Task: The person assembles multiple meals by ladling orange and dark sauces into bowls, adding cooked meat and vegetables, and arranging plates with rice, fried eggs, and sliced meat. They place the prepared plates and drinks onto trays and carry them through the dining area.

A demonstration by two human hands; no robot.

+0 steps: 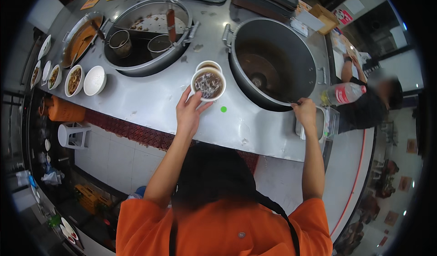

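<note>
My left hand (190,110) holds a small white cup (209,84) of brown broth from its near-left side, the fingers spread along its wall. Foamy pale streaks or glare show on the broth. Just behind stands a second white cup (208,64), partly hidden by the first. My right hand (305,112) is closed around a thin dark handle at the near rim of a deep, round metal pot (273,51). Dark brown liquid lies low inside the pot. A round shape shows at its bottom; whether it joins the handle, I cannot tell.
Left of the cups, a divided pot (116,66) holds strainer baskets. Beyond it sits a pan of orange-brown sauce (78,49). Several bowls (95,80) line the counter's left edge. A plastic bottle (343,93) and a metal container (320,121) are at right, near another person (362,105).
</note>
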